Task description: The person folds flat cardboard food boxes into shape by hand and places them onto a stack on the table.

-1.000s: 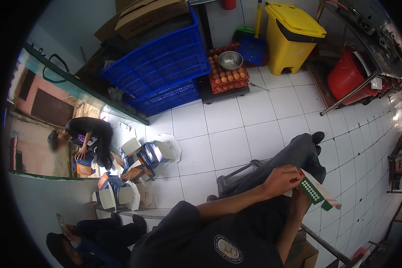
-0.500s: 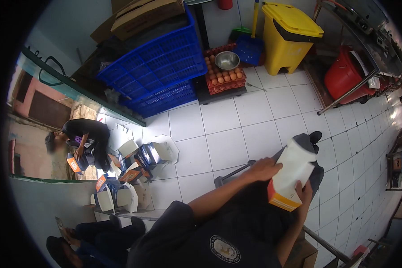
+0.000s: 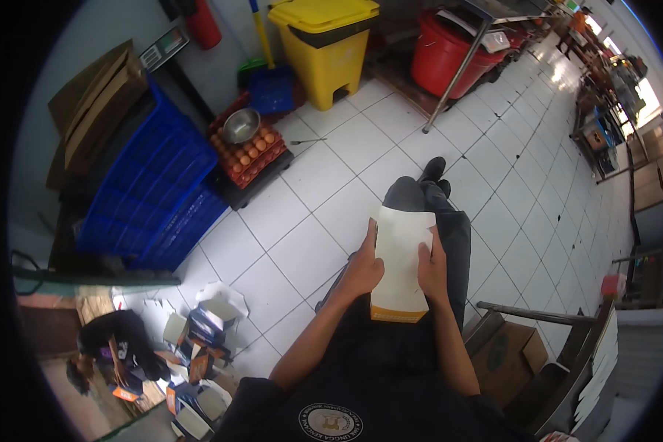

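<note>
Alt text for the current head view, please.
The left hand and right hand grip opposite sides of a white cardboard box with a yellow-orange end, above dark trousers. Further off, a round metal bowl rests on brown eggs in red trays, beside blue plastic crates; at lower left, another person bends near blue-and-orange boxes.

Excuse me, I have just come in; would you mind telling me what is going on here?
The person's left hand and right hand hold a white carton between them above the lap, its yellow-orange edge toward the body. At the lower left, a co-worker bends over an orange-and-blue carton, beside a cluster of open cartons on the floor.
</note>
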{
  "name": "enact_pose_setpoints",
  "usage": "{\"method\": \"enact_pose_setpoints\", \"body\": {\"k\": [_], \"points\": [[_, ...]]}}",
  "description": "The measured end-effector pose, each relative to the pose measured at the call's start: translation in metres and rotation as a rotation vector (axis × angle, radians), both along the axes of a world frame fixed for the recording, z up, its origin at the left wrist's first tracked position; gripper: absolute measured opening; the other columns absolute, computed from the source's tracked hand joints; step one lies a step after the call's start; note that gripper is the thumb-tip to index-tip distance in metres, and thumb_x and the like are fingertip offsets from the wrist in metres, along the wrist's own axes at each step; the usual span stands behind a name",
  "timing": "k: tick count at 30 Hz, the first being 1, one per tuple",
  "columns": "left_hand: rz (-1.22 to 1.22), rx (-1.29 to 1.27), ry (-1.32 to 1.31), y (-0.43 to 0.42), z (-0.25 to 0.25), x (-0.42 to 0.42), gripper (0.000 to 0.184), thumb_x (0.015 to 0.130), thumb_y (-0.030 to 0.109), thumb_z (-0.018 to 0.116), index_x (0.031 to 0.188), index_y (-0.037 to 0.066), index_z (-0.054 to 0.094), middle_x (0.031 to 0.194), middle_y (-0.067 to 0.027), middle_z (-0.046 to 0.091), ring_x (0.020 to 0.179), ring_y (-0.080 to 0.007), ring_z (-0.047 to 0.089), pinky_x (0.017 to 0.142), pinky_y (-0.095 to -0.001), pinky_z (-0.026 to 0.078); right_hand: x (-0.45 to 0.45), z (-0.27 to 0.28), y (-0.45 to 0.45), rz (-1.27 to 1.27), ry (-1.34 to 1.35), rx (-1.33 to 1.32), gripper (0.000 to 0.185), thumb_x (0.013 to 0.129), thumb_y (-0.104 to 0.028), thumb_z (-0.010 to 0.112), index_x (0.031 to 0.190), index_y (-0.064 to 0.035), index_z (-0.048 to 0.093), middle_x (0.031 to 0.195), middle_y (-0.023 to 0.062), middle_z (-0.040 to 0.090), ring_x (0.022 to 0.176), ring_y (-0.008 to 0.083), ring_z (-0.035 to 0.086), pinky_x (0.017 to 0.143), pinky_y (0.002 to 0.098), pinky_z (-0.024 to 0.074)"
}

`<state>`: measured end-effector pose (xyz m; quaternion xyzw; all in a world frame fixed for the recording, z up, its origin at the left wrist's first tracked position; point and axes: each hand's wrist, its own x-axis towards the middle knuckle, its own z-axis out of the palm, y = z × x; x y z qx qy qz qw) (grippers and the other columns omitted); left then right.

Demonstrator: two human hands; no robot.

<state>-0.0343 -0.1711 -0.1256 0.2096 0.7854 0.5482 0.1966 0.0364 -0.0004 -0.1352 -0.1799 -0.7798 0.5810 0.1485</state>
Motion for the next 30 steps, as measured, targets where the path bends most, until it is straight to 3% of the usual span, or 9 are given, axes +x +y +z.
{"method": "enact_pose_setpoints", "body": {"k": [4, 7, 12, 18, 21, 24, 25, 28, 30], "points": [[-0.038, -0.181, 0.043, 0.009, -0.003, 0.001, 0.080, 0.082, 0.002, 0.046, 0.156, -0.002, 0.015, 0.154, -0.0302, 0.034, 0.140, -0.0467, 0.038, 0.115, -0.0463, 0.035, 0.002, 0.032, -0.008, 0.023, -0.207, 0.176, 0.058, 0.095, -0.002, 0.046, 0.152, -0.0007, 0.036, 0.127, 0.0275, 0.063, 0.117, 0.0388, 0.063, 0.101, 0.0375, 0.0468], [-0.173, -0.381, -0.043, 0.014, 0.007, -0.017, 0.077, 0.083, 0.012, 0.053, 0.154, 0.002, 0.025, 0.152, -0.0226, 0.041, 0.131, -0.0446, 0.049, 0.108, -0.0467, 0.042, 0.004, -0.005, 0.013, 0.124, -0.436, 0.318, 0.058, 0.090, -0.008, 0.052, 0.147, -0.0015, 0.044, 0.121, 0.0315, 0.063, 0.114, 0.0430, 0.063, 0.100, 0.0419, 0.0487], [-0.455, -0.647, 0.161, 0.033, -0.011, -0.059, 0.075, 0.087, 0.027, 0.061, 0.151, 0.001, 0.033, 0.152, -0.0154, 0.044, 0.123, -0.0391, 0.057, 0.102, -0.0458, 0.049, 0.005, -0.059, 0.029, 0.093, -0.397, 0.251, 0.051, 0.087, -0.016, 0.055, 0.136, -0.0010, 0.056, 0.118, 0.0309, 0.065, 0.109, 0.0428, 0.064, 0.096, 0.0472, 0.0502], [-0.574, -0.792, 0.366, 0.053, -0.024, -0.053, 0.080, 0.089, 0.043, 0.062, 0.153, 0.003, 0.033, 0.159, -0.0223, 0.030, 0.120, -0.0476, 0.057, 0.097, -0.0515, 0.051, 0.003, -0.066, 0.032, -0.013, -0.383, 0.178, 0.036, 0.090, -0.018, 0.057, 0.119, 0.0001, 0.068, 0.109, 0.0282, 0.069, 0.103, 0.0413, 0.067, 0.091, 0.0454, 0.0523], [-0.653, -0.895, 0.369, 0.053, -0.034, -0.061, 0.077, 0.090, 0.051, 0.063, 0.146, 0.002, 0.045, 0.150, -0.0266, 0.042, 0.116, -0.0478, 0.061, 0.097, -0.0494, 0.052, 0.002, -0.060, 0.032, -0.107, -0.365, 0.072, 0.032, 0.091, -0.022, 0.061, 0.113, -0.0005, 0.071, 0.097, 0.0254, 0.072, 0.092, 0.0362, 0.071, 0.083, 0.0420, 0.0539], [-0.757, -0.948, 0.177, 0.083, 0.001, -0.087, 0.067, 0.089, 0.053, 0.063, 0.132, 0.001, 0.061, 0.136, -0.0281, 0.055, 0.112, -0.0470, 0.063, 0.096, -0.0474, 0.053, -0.002, -0.055, 0.030, -0.201, -0.405, -0.053, 0.029, 0.091, -0.023, 0.067, 0.107, 0.0001, 0.073, 0.085, 0.0188, 0.073, 0.081, 0.0263, 0.072, 0.074, 0.0373, 0.0541], [-0.617, -0.907, 0.171, 0.090, 0.003, -0.088, 0.052, 0.086, 0.043, 0.071, 0.114, 0.000, 0.071, 0.121, -0.0267, 0.065, 0.110, -0.0444, 0.065, 0.094, -0.0467, 0.053, -0.002, -0.055, 0.030, -0.231, -0.422, -0.090, 0.028, 0.090, -0.023, 0.070, 0.105, 0.0004, 0.073, 0.081, 0.0161, 0.073, 0.078, 0.0225, 0.072, 0.072, 0.0356, 0.0539], [-0.401, -0.774, 0.434, 0.092, -0.035, -0.088, 0.046, 0.077, 0.026, 0.081, 0.114, 0.001, 0.071, 0.107, -0.0234, 0.071, 0.105, -0.0366, 0.067, 0.089, -0.0440, 0.054, -0.003, -0.066, 0.030, -0.302, -0.329, -0.283, 0.023, 0.087, -0.017, 0.075, 0.103, 0.0005, 0.073, 0.081, 0.0084, 0.073, 0.072, 0.0145, 0.068, 0.068, 0.0323, 0.0531], [-0.337, -0.623, 0.326, 0.087, -0.047, -0.091, 0.040, 0.074, 0.020, 0.083, 0.108, 0.001, 0.071, 0.108, -0.0207, 0.071, 0.102, -0.0368, 0.068, 0.088, -0.0436, 0.055, -0.001, -0.065, 0.035, -0.306, -0.316, -0.452, 0.023, 0.086, -0.013, 0.077, 0.104, 0.0002, 0.072, 0.082, 0.0059, 0.072, 0.072, 0.0125, 0.067, 0.067, 0.0313, 0.0524]]}}
